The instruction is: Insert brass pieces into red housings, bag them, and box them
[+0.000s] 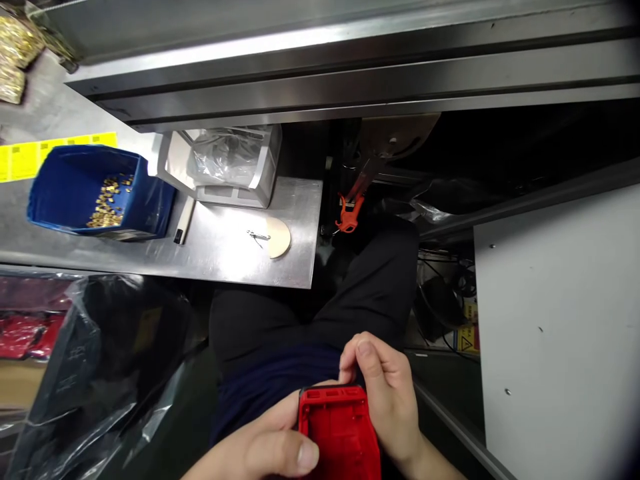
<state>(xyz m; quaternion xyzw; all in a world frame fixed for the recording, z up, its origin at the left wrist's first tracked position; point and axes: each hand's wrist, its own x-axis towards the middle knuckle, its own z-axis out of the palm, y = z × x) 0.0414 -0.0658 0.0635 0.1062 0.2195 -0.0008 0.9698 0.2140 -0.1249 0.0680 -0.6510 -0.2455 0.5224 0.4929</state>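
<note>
A red plastic housing (343,437), open-topped and hollow with a dark rim, is held low over my lap. My left hand (277,443) grips its left side, the thumb on the near edge and the other fingers hidden underneath. Curled at the housing's upper right corner is my right hand (387,393), thumb pressed to the fingers. Whatever that pinch may hold is hidden. The right palm lies against or close beside the housing's right wall; I cannot tell which.
On the metal bench (300,267) are a blue bin (155,200) with small brass pieces, a clear-fronted container (235,193) with plastic bags, a pale-handled tool (185,220) and a cream rounded piece (279,238). Red bagged parts (25,333) lie left. A white panel (560,320) stands right.
</note>
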